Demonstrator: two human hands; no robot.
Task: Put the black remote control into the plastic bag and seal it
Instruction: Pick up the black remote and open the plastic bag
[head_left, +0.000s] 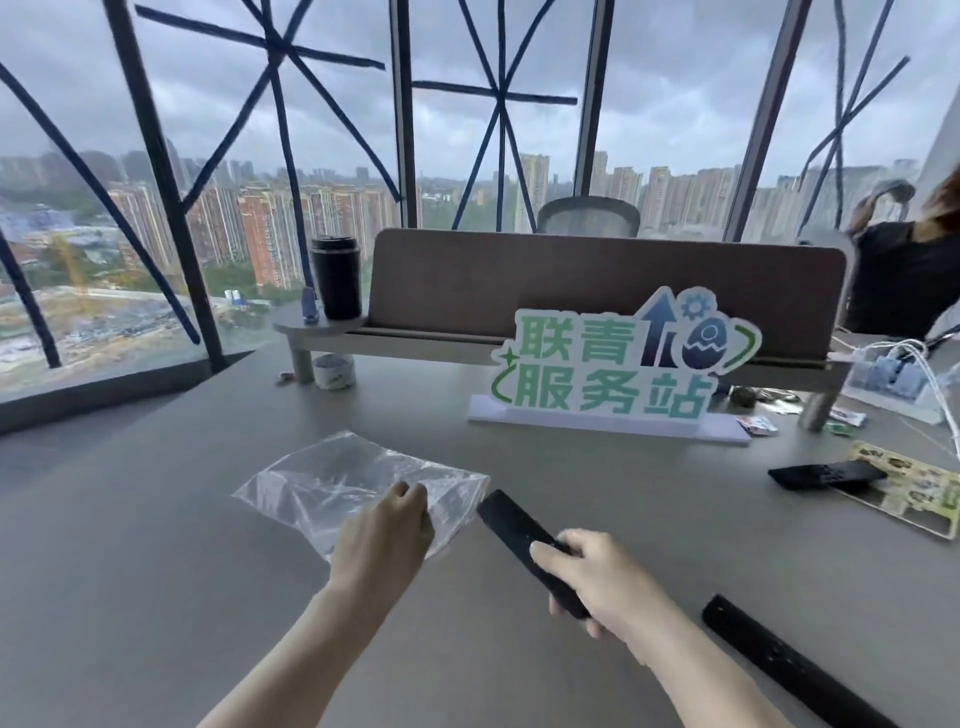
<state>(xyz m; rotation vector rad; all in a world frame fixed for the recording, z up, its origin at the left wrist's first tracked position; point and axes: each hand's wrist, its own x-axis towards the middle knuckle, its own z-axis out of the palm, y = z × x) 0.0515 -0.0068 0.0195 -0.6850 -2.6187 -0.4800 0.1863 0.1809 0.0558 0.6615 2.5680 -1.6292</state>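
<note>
Head view, right hand: gripping the slim black plastic remote control, aimed toward the bag's near edge.
Left hand: pinching the crumpled clear plastic bag, likely steadying its mouth.
Surface: grey, supports the bag beyond both hands.

A sign at 1 o'clock on the desk reads "联青服务站" in green. Nothing else is legible.
</note>
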